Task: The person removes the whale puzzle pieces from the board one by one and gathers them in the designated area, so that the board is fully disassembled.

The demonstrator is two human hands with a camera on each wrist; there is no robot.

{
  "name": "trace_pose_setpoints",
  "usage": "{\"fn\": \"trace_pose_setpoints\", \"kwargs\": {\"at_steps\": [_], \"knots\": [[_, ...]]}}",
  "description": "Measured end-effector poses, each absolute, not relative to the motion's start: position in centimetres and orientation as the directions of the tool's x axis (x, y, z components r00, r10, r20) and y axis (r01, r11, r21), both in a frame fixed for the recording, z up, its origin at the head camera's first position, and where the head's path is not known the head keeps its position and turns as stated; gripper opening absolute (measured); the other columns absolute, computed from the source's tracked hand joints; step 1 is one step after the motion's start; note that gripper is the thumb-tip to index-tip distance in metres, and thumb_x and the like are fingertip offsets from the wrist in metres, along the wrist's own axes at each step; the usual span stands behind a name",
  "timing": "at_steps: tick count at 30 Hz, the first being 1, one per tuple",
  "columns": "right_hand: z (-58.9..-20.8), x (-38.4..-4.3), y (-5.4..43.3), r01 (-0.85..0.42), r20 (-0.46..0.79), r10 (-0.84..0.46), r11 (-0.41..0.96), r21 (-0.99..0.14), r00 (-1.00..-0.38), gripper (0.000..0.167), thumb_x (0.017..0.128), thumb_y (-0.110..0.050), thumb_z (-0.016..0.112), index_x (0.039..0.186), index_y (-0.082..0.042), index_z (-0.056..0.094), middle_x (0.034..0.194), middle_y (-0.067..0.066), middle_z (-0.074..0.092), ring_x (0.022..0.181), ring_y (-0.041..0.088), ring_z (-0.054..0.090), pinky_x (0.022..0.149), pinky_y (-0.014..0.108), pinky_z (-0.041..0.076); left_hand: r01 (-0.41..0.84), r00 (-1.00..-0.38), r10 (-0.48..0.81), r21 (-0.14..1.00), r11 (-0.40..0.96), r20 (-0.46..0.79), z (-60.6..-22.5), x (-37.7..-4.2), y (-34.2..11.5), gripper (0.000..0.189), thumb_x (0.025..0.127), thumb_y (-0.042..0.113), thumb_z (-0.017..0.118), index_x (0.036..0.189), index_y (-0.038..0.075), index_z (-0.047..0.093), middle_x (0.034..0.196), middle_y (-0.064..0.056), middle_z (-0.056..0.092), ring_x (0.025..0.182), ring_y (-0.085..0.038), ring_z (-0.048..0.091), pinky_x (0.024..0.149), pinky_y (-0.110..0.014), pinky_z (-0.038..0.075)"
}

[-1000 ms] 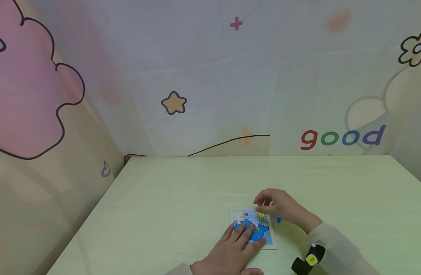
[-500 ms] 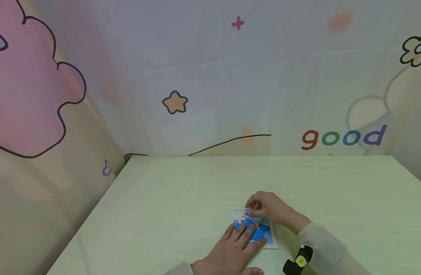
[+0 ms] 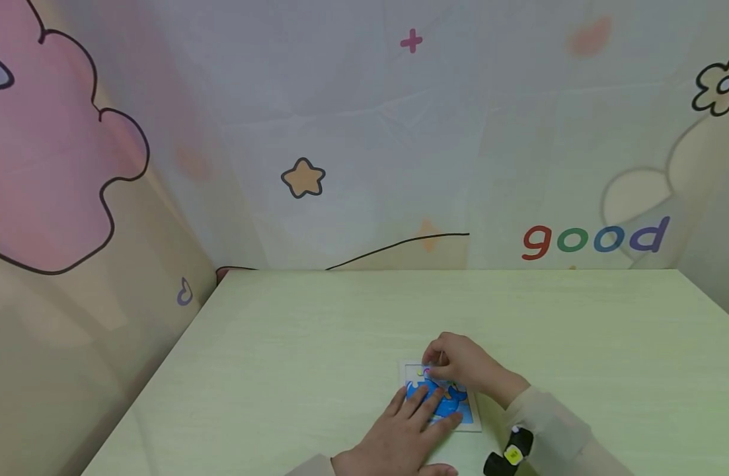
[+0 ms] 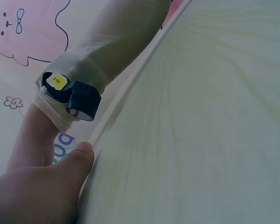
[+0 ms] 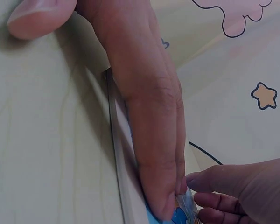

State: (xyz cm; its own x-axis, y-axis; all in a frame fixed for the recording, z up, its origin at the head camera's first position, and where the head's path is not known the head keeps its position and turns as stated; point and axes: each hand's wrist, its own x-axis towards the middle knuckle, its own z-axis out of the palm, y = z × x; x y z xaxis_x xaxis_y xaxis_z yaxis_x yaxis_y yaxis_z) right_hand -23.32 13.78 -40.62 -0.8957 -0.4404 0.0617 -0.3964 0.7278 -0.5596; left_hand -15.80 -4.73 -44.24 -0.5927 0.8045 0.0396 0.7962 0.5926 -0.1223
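A small framed jigsaw puzzle (image 3: 469, 418) with a blue whale picture lies on the table. My left hand (image 3: 396, 430) rests flat across its lower part, fingers spread over the whale and thumb on the table side. Above the upper part of the puzzle, my right hand (image 3: 462, 362) bends its fingers toward the thumb, pinching a light blue puzzle piece (image 5: 189, 204) that stands tilted. Most of that piece is hidden by the fingers. In the right wrist view the left fingers (image 5: 151, 135) press on the picture right beside it.
The pale table (image 3: 316, 330) extends behind and to both sides of the puzzle. A printed cloth backdrop (image 3: 352, 132) rises at its far edge. A black wrist camera (image 3: 509, 453) sits on the right sleeve, low above the table.
My right hand has moved left from the puzzle's upper right corner to its upper middle, covering the sun picture. My left hand has stayed in place.
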Motion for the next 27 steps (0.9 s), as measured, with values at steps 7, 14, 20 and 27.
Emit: {"fn": "trace_pose_setpoints", "kwargs": {"at_steps": [7, 14, 20, 27], "knots": [[-40.72, -23.33, 13.69, -0.371, 0.047, -0.424, 0.727, -0.578, -0.904, 0.007, 0.085, -0.008, 0.07, 0.09, -0.011, 0.068, 0.083, -0.003, 0.057, 0.074, 0.009, 0.051, 0.066, 0.022, 0.044, 0.796, -0.598, 0.802, -0.102, 0.596, 0.022, -44.2, -15.8, -4.71, 0.064, 0.098, 0.063, 0.018, 0.153, 0.029, 0.025, 0.161, -0.008, 0.02, 0.148, -0.027, 0.022, 0.114, -0.048, 0.03], [-40.93, -23.38, 13.81, -0.343, 0.032, -0.413, 0.708, -0.617, -0.91, 0.008, 0.086, -0.006, 0.068, 0.091, -0.011, 0.066, 0.084, -0.002, 0.055, 0.075, 0.011, 0.05, 0.067, 0.023, 0.044, 0.795, -0.601, 0.799, -0.09, 0.599, 0.009, -44.16, -15.75, -4.66, 0.065, 0.098, 0.063, 0.018, 0.153, 0.029, 0.022, 0.161, -0.007, 0.019, 0.149, -0.027, 0.021, 0.115, -0.049, 0.029], [-41.1, -23.54, 13.94, -0.346, 0.033, -0.419, 0.699, -0.626, -0.907, 0.008, 0.087, -0.006, 0.067, 0.092, -0.012, 0.065, 0.084, -0.002, 0.056, 0.075, 0.011, 0.05, 0.068, 0.023, 0.044, 0.794, -0.606, 0.796, -0.068, 0.604, -0.004, -44.04, -15.75, -4.61, 0.065, 0.098, 0.063, 0.017, 0.154, 0.029, 0.021, 0.162, -0.007, 0.017, 0.149, -0.028, 0.019, 0.115, -0.05, 0.028], [-41.01, -23.48, 14.13, -0.378, 0.061, -0.443, 0.677, -0.632, -0.894, 0.006, 0.089, -0.008, 0.066, 0.093, -0.011, 0.064, 0.084, -0.002, 0.058, 0.075, 0.01, 0.05, 0.068, 0.023, 0.043, 0.794, -0.598, 0.801, -0.114, 0.598, 0.038, -44.16, -15.71, -4.64, 0.064, 0.098, 0.063, 0.021, 0.153, 0.03, 0.024, 0.161, -0.008, 0.021, 0.148, -0.028, 0.023, 0.113, -0.048, 0.032]]}}
